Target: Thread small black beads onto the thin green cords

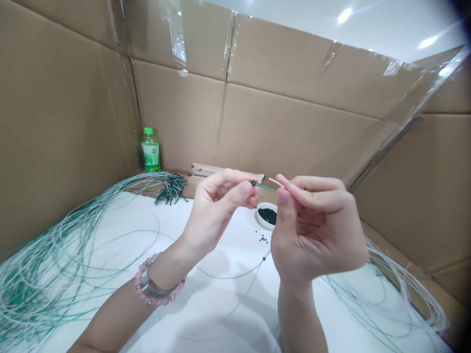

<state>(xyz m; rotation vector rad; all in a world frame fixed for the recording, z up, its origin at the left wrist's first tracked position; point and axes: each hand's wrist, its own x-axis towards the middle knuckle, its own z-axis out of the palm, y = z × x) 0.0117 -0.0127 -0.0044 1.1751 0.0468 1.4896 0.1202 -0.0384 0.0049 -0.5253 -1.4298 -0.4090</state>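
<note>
My left hand (224, 206) is closed in a pinch on a small black bead (253, 183) at its fingertips. A green wire (265, 187) runs from the bead toward my right hand (316, 220). My right thumb and forefinger pinch the green wire and a white wire (275, 182), whose free end points up and left. Behind my hands, a white bowl (262, 221) holds black beads, partly hidden by my right hand. Several loose black beads (263, 239) lie in front of the bowl. Another dark bead (264, 258) sits on a thin wire above the white surface.
Green and white wires (73, 250) spread over the left side, with a dark-ended bundle (171, 189) at the back. More wires (401, 289) lie at the right. A green bottle (150, 152) stands in the back left corner. Cardboard walls (294, 122) enclose the white surface (221, 309).
</note>
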